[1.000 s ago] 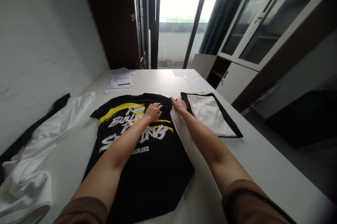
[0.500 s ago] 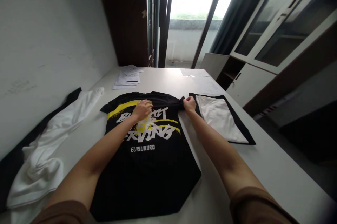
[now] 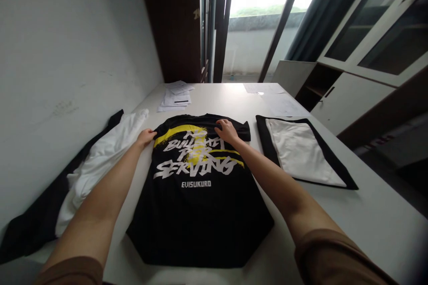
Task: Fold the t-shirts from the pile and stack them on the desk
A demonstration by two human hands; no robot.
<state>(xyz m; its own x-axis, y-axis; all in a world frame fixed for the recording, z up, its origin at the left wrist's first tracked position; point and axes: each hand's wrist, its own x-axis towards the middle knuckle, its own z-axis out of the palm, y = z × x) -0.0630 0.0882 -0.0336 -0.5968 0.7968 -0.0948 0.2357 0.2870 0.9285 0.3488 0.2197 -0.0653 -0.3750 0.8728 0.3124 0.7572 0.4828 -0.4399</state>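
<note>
A black T-shirt (image 3: 200, 222) with a yellow band and white lettering lies spread on the white table (image 3: 230, 104), its lower corners angled inward. At the shirt's left sleeve edge my left hand (image 3: 146, 137) is closed, pinching the cloth between thumb and fingers. My right hand (image 3: 228, 132) rests on the upper part of the shirt, right of the middle, its bent fingertips touching the fabric and the thumb apart from them. The right sleeve lies flat beyond that hand.
To the right lies a folded white garment (image 3: 297, 151) on a folded black one (image 3: 265, 142). Rumpled white clothing (image 3: 107, 142) and black clothing (image 3: 31, 227) lie along the left wall. Papers (image 3: 177, 95) sit at the back left, more papers (image 3: 281, 103) at the back right.
My right hand has let go of the right sleeve and moved left onto the shirt. My left hand has moved from the print to the left sleeve and gripped it. The view has shifted.
</note>
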